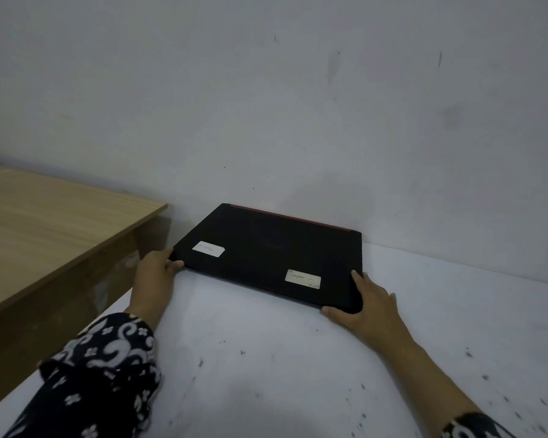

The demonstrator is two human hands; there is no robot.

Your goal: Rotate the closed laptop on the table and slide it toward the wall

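Observation:
A closed black laptop (272, 257) lies flat on the white table (266, 358), its red-trimmed far edge against the grey wall (266, 105). Two pale stickers sit on its lid, one near each front corner. My left hand (154, 276) grips the laptop's near left corner, thumb on the lid's edge. The near right corner is held by my right hand (366, 306), with the fingers along the right side and the thumb under the front edge. Both forearms wear dark sleeves with a white pattern.
A wooden desk (45, 229) stands to the left, slightly higher than the white table, with a narrow gap between them. The white tabletop carries dark specks toward the right front.

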